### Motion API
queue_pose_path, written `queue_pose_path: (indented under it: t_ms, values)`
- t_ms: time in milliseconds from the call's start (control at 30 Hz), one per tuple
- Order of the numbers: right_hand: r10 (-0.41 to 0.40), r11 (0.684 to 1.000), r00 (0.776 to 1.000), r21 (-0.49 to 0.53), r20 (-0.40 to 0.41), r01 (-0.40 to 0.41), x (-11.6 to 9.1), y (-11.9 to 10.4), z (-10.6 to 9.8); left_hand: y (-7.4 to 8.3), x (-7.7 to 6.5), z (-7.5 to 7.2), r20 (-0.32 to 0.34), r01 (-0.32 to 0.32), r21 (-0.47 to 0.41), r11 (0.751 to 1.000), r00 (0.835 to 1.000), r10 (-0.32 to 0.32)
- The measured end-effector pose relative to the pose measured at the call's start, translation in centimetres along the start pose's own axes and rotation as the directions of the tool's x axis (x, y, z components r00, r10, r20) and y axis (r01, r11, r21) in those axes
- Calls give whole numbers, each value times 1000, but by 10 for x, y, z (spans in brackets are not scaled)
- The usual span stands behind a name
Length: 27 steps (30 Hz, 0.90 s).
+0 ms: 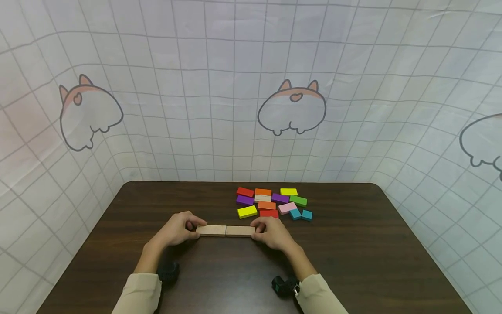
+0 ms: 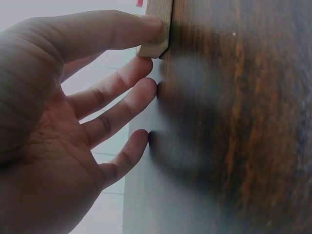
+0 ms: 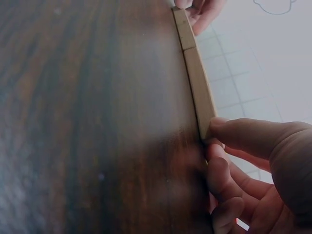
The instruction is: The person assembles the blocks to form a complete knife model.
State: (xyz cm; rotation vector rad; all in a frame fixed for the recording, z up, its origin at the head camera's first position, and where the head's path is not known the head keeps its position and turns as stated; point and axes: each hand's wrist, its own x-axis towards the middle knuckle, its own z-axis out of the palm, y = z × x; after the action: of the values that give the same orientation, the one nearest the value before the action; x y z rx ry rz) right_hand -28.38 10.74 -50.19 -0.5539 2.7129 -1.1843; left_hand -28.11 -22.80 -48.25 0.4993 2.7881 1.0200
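Note:
Two plain wooden blocks lie flat on the dark table, end to end in one row, their short ends meeting. The left block (image 1: 211, 230) is pinched at its outer end by my left hand (image 1: 178, 229). My right hand (image 1: 274, 233) pinches the outer end of the right block (image 1: 239, 231). In the left wrist view the thumb (image 2: 131, 30) lies on the block's end (image 2: 158, 24) and the other fingers spread below. Seen from the right wrist, the thumb (image 3: 243, 131) presses the near block (image 3: 199, 87), with the other fingers curled under its end.
Behind the row lie several coloured blocks: yellow (image 1: 247, 212), red (image 1: 245, 192), purple (image 1: 245, 200), orange (image 1: 266, 206), pink (image 1: 288, 208), green (image 1: 298, 201) and small blue ones (image 1: 307, 215). A white gridded curtain (image 1: 235, 109) surrounds the brown table (image 1: 353, 253).

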Motion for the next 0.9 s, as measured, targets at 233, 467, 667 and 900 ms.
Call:
queue_pose_path:
  t_ms: [233,467,667,900]
  values:
    - [18,999,1000,38,21,-19,0,0,-1,-2,1,1,-3,11,11,1000,1000,-11]
    - [29,997,999,64,22,-31,1,0,0,-6,2,0,-4,19,8,1000,1000,-19]
    - [23,997,1000,71,18,-24,0,0,0,-9,2,-1,-16,25,13,1000,1000,-25]
    - [10,996,1000,89,20,-12,1,-1,1,-10,1,-4,-17,28,-7,1000,999,-28]
